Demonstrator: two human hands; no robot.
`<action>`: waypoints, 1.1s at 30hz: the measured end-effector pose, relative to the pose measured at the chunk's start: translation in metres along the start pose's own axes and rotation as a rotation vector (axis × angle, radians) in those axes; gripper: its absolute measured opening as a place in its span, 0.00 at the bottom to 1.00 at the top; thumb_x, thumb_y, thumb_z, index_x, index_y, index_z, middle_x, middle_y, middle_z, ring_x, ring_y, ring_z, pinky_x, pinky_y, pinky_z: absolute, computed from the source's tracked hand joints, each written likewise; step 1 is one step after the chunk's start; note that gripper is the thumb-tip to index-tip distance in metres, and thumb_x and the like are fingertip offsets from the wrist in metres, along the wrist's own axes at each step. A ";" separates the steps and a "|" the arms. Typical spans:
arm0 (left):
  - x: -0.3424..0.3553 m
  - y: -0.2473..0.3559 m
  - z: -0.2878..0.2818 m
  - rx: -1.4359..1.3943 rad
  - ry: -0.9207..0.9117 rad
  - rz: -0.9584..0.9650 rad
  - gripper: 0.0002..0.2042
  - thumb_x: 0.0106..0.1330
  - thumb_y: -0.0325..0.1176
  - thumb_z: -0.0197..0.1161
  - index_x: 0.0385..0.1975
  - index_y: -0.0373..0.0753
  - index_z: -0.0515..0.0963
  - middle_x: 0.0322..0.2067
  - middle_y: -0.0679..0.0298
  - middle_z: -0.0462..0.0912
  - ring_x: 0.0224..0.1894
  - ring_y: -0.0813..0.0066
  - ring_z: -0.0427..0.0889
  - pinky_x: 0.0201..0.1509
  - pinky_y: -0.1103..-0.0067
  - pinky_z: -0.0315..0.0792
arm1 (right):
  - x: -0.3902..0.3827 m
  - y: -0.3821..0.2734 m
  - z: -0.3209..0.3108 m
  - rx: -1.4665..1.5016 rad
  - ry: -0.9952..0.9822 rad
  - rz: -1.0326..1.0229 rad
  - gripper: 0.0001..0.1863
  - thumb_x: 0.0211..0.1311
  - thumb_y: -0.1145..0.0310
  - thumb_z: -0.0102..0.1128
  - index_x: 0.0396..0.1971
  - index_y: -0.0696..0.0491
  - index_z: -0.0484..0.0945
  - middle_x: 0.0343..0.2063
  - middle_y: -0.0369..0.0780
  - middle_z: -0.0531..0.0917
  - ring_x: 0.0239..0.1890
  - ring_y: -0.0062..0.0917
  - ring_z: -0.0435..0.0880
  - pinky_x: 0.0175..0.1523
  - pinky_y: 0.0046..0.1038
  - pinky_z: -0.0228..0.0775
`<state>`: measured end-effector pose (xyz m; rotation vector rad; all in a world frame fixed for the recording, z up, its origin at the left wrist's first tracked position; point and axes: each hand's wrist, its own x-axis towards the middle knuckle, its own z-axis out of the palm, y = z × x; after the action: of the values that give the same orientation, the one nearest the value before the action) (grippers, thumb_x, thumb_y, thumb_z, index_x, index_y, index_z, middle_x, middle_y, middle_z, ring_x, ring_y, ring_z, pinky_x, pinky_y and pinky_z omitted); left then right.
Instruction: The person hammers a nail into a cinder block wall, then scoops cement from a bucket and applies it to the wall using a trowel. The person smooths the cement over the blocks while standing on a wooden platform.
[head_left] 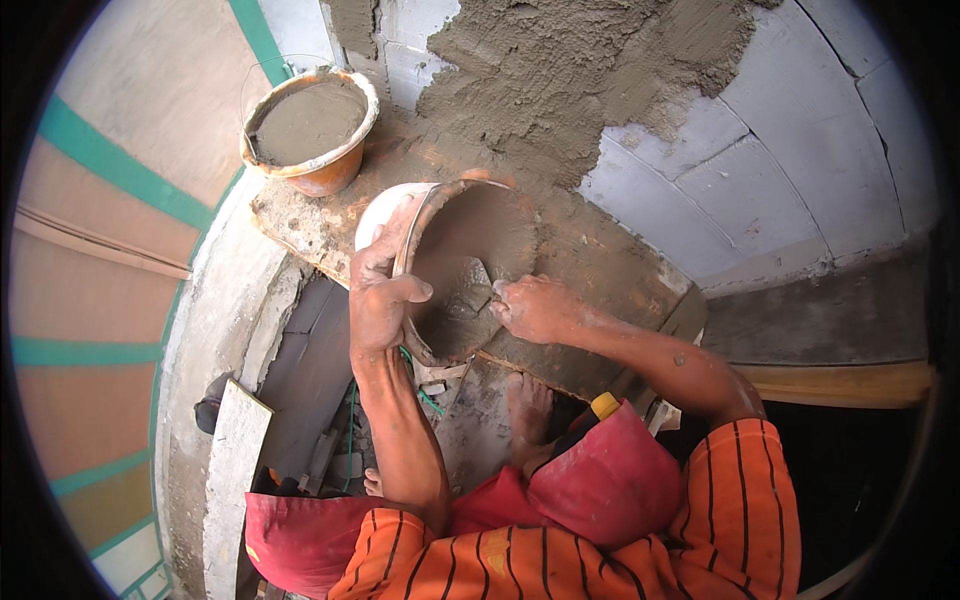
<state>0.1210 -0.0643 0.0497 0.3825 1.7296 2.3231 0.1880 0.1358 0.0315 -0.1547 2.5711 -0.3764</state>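
A white bucket (384, 214), its inside coated with grey mortar, is tipped toward me above the plank platform. Its rim is held by my left hand (382, 300), thumb over the edge and fingers along the outer wall. My right hand (540, 308) is closed around the handle of a trowel (470, 288), whose mortar-smeared blade is inside the bucket. The handle is mostly hidden by the fingers. Farther off to the left stands an orange-brown bucket (332, 176) filled with wet grey mortar.
Ahead rises a light block wall (720, 170), partly covered with rough mortar (540, 85). The mortar-stained platform (600, 270) lies beneath the bucket. A pale board (237, 440) leans at lower left, near a green cord (350, 440). A bare foot (528, 405) shows below.
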 end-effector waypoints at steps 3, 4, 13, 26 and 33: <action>-0.001 0.007 0.001 -0.039 0.066 -0.006 0.40 0.27 0.26 0.53 0.54 0.26 0.74 0.60 0.51 0.71 0.70 0.61 0.59 0.75 0.71 0.36 | 0.011 -0.010 0.016 0.193 0.013 -0.106 0.27 0.68 0.52 0.45 0.52 0.62 0.73 0.48 0.56 0.78 0.53 0.49 0.75 0.59 0.44 0.65; -0.002 0.006 -0.005 -0.030 0.106 -0.013 0.40 0.28 0.25 0.52 0.54 0.26 0.74 0.59 0.51 0.72 0.69 0.61 0.60 0.74 0.72 0.39 | 0.016 -0.015 0.019 0.247 0.019 -0.123 0.28 0.67 0.51 0.46 0.53 0.62 0.72 0.49 0.56 0.77 0.54 0.49 0.75 0.60 0.43 0.65; -0.017 0.031 -0.031 -0.337 0.461 0.218 0.37 0.38 0.18 0.46 0.60 0.25 0.64 0.47 0.53 0.77 0.43 0.67 0.80 0.51 0.79 0.75 | 0.038 -0.045 -0.056 0.348 0.023 -0.247 0.33 0.47 0.58 0.65 0.53 0.60 0.72 0.50 0.50 0.78 0.56 0.42 0.75 0.59 0.36 0.66; -0.034 0.043 -0.069 -0.574 0.474 0.358 0.38 0.40 0.19 0.44 0.62 0.29 0.60 0.53 0.52 0.73 0.52 0.61 0.76 0.60 0.71 0.72 | -0.103 -0.088 -0.249 -0.146 0.308 -0.371 0.24 0.47 0.59 0.65 0.43 0.59 0.79 0.36 0.49 0.83 0.41 0.42 0.81 0.48 0.36 0.71; -0.036 0.032 -0.092 -0.497 0.630 0.272 0.38 0.38 0.21 0.45 0.60 0.28 0.62 0.51 0.53 0.74 0.51 0.61 0.77 0.58 0.72 0.73 | -0.181 -0.123 -0.331 -0.002 0.321 -0.749 0.21 0.47 0.62 0.68 0.38 0.62 0.80 0.23 0.42 0.82 0.21 0.23 0.79 0.26 0.26 0.70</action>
<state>0.1234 -0.1683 0.0529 -0.2505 1.2638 3.1982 0.1737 0.1296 0.4285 -1.1542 2.7343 -0.7117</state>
